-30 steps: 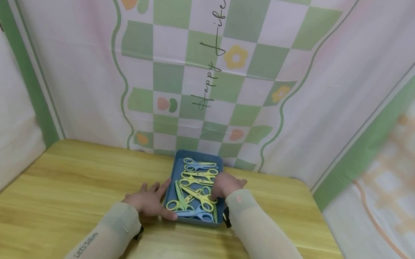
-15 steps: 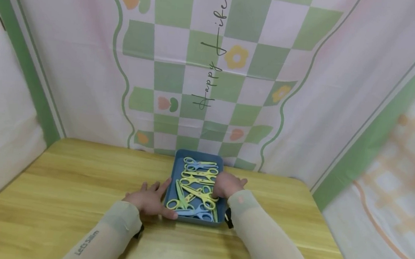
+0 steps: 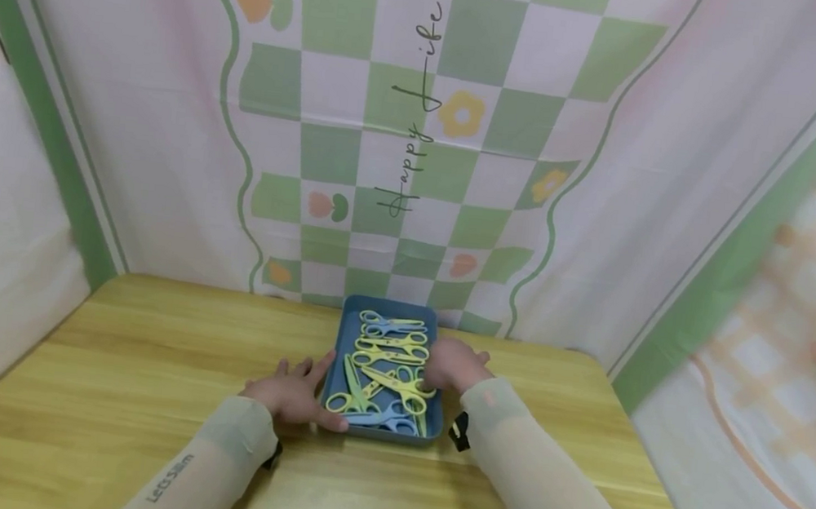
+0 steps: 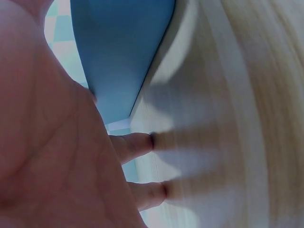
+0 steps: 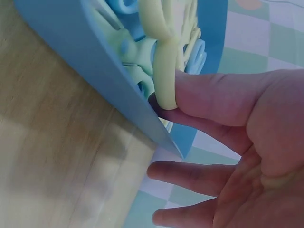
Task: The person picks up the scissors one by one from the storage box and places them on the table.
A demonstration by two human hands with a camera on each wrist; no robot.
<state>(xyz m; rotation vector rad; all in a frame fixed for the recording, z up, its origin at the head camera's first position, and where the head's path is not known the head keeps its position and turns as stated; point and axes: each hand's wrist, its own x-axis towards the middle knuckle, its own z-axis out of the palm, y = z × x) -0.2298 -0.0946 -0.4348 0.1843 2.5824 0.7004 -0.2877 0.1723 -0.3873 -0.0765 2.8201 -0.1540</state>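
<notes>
A blue tray (image 3: 344, 343) full of children's scissors sits at the far side of the table. My right hand (image 3: 458, 366), over the tray's right side, pinches a handle loop of the yellow scissors (image 5: 165, 71) between thumb and index finger, its other fingers extended outside the tray wall. These yellow scissors lie over others, blades pointing left. My left hand (image 3: 291, 397) rests spread along the tray's left side, thumb at the near corner; in the left wrist view two fingertips (image 4: 142, 147) stand close to the wood beside the tray wall (image 4: 123, 47).
Around the held pair lie green scissors (image 3: 353, 382), blue scissors (image 3: 388, 418) and several more yellow and blue ones farther back. The wooden table (image 3: 169, 363) extends to both sides. A checkered curtain (image 3: 388, 236) hangs right behind the tray.
My right hand has shifted slightly to the right, drawing the yellow scissors a little the same way. My left hand has stayed in place at the tray.
</notes>
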